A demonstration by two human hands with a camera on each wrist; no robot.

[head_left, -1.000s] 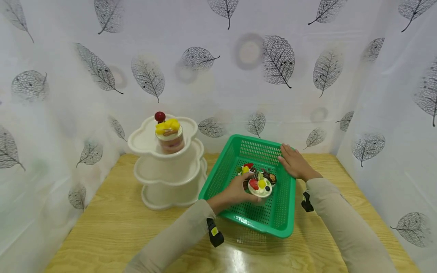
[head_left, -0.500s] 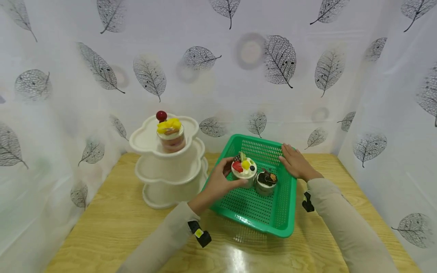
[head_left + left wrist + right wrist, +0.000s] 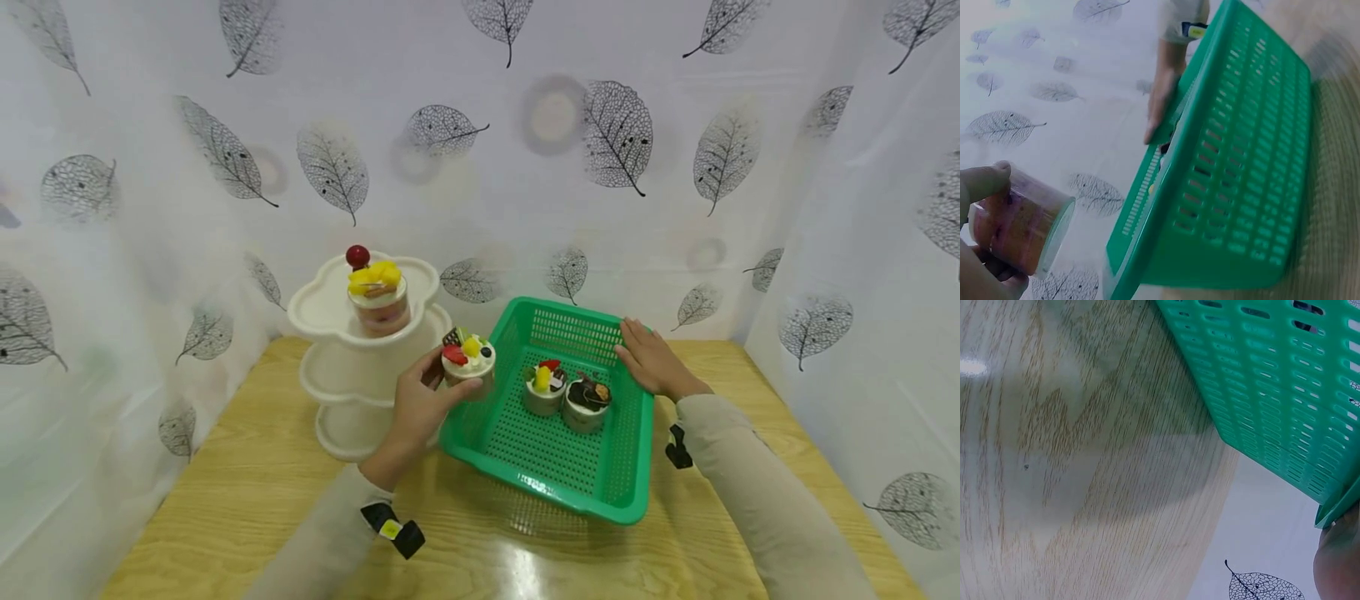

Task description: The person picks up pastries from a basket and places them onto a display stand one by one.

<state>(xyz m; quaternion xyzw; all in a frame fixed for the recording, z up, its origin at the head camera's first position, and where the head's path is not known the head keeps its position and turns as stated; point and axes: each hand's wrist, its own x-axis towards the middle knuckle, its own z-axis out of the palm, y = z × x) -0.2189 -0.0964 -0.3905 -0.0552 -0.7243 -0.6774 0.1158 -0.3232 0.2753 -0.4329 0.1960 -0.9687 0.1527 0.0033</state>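
Note:
My left hand (image 3: pixel 416 408) grips a fruit-topped dessert cup (image 3: pixel 471 367) between thumb and fingers, over the left rim of the green basket (image 3: pixel 540 493). Strawberry, yellow fruit and a blueberry lie on its cream; the left wrist view shows brown and pink layers through the cup's clear wall (image 3: pixel 1022 219). My right hand (image 3: pixel 656 362) rests on the basket's far right corner, fingers extended along the rim. Inside the basket stand another fruit-topped dessert cup (image 3: pixel 543 390) and a chocolate-topped one (image 3: pixel 586 404), side by side.
Left of the basket stands a white three-tier stand (image 3: pixel 318 304) with scalloped trays. On its top tier sits a dessert cup (image 3: pixel 381 308) with yellow fruit and a red cherry. A leaf-print curtain (image 3: pixel 480 200) surrounds the wooden table (image 3: pixel 247 500).
My left hand has lifted the fruit-topped dessert cup out of the basket and carried it left toward the stand. My right hand has stayed on the basket rim.

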